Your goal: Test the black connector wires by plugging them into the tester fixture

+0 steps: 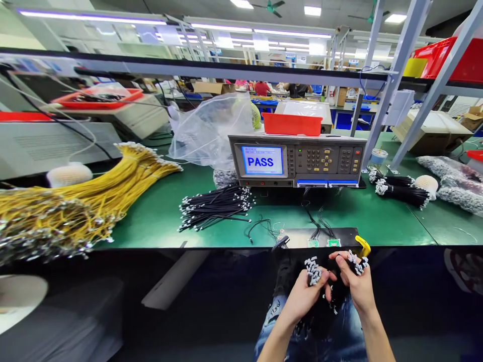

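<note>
Over the lap, my left hand (307, 294) is closed round a bunch of black cables whose white connectors (313, 270) stick up above the fingers. My right hand (354, 281) grips another part of black cables, with white connectors (358, 262) showing past its thumb and fingers. Between the hands, more white connectors hang against dark cables; whether both hands hold one bundle I cannot tell. Just beyond them, at the bench edge, lie a black plate (345, 235), two small green circuit boards (333, 243) wired to the tester, and a yellow clamp handle (363, 245).
A cable tester (298, 161) reading PASS stands on the green bench (147, 226). Black cables (215, 206) lie to its left, a large yellow cable bundle (94, 196) farther left. More black cable bundles (403, 188) lie right. A red tray (292, 124) tops the tester.
</note>
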`<state>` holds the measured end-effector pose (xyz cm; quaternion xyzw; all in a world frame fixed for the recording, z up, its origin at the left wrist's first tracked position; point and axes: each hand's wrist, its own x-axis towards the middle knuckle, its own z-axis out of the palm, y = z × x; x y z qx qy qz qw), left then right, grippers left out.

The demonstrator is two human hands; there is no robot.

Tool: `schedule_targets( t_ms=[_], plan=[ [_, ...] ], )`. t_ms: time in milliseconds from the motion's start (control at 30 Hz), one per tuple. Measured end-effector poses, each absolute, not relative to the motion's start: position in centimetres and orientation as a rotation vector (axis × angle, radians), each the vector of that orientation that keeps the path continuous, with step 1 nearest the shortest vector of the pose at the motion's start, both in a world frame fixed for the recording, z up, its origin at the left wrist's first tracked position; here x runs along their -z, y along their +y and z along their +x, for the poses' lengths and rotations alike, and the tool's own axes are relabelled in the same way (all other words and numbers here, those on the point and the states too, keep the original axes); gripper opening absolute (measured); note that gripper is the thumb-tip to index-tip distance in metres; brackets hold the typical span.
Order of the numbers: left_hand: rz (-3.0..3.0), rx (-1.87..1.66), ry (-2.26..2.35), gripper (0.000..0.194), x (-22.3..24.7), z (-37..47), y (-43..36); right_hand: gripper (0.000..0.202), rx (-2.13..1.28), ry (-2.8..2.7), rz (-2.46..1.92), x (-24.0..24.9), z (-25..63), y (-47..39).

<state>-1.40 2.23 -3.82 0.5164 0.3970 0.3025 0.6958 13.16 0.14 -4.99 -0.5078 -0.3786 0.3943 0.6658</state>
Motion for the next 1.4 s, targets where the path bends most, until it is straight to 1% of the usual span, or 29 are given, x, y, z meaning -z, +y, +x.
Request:
schedule_targets(
  t_ms=[100, 200, 300, 433, 567, 733, 800, 1000, 1400],
  plan=[
    [1.161, -0.658, 0.924, 0.077, 4.1, -1.3, 2.2, 0.034, -0.996, -0.66, -1.033, 4.3, 13.4, 0.2],
    [1.148, -0.672, 0.978, 0.077, 4.3, -1.6, 2.4, 0.032, -0.933, -0.496, -0.943, 3.7, 14.3, 0.4],
    [1.107, -0.787, 1.045, 0.072, 4.4, -2.2, 2.8, 0.029, -0.898, -0.447, -0.902, 3.5, 15.3, 0.7],
    [1.028, -0.921, 1.023, 0.065, 4.2, -2.8, 3.2, 0.032, -0.899, -0.421, -0.923, 3.9, 15.7, 0.8],
    [0.9, -0.982, 0.955, 0.057, 4.1, -3.1, 3.5, 0.038, -0.917, -0.46, -1.019, 4.4, 15.4, 0.8],
    [0.767, -0.98, 0.84, 0.058, 4.0, -2.8, 3.5, 0.046, -0.931, -0.613, -1.175, 5.3, 14.8, 1.2],
    [0.747, -0.975, 0.814, 0.055, 3.9, -2.5, 3.4, 0.048, -0.906, -0.694, -1.215, 5.7, 14.5, 1.6],
    [0.777, -0.91, 0.8, 0.051, 3.6, -2.0, 3.4, 0.042, -0.823, -0.786, -1.254, 7.0, 13.8, 2.6],
    [0.895, -0.866, 0.881, 0.057, 3.9, -1.3, 3.4, 0.036, -0.77, -0.814, -1.311, 6.6, 13.2, 2.7]
  ],
)
